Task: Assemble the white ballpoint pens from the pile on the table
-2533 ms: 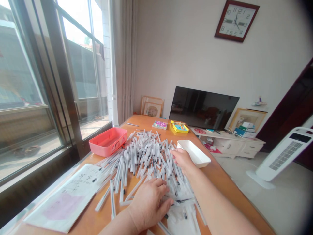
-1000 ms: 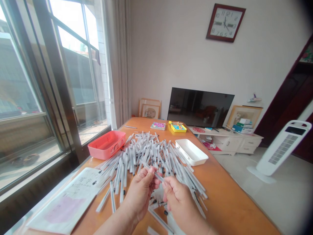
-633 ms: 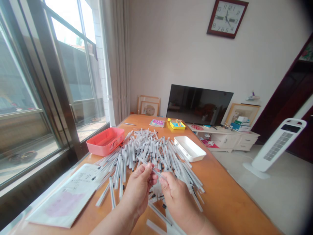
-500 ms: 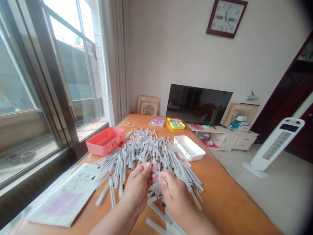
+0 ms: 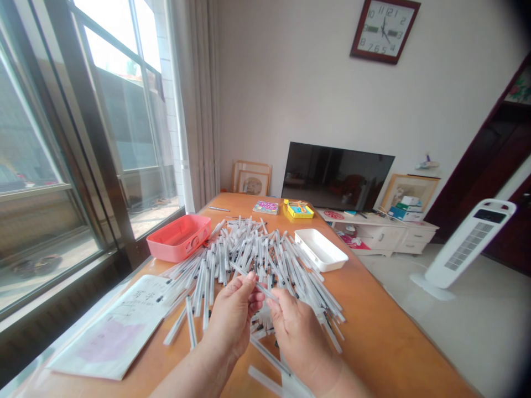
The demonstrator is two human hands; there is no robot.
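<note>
My left hand point(image 5: 234, 312) and my right hand point(image 5: 302, 329) come together over the near side of a pile of pens point(image 5: 249, 243). Between them is a slim, translucent pen point(image 5: 265, 290), slanting from upper left to lower right. The left thumb and fingers are closed around its middle, while the right thumb and fingertips pinch its lower end. Many similar translucent pens with black ends spread beneath and beyond both hands. A few lie under my right forearm. The palms hide part of the held pen.
On the wooden table point(image 5: 385, 331), a red plastic box point(image 5: 178, 249) sits left of the pile and a white tray point(image 5: 321, 260) right of it. A notebook point(image 5: 112, 331) lies at the near left. Farther back are a small booklet point(image 5: 266, 208) and a yellow box point(image 5: 299, 211).
</note>
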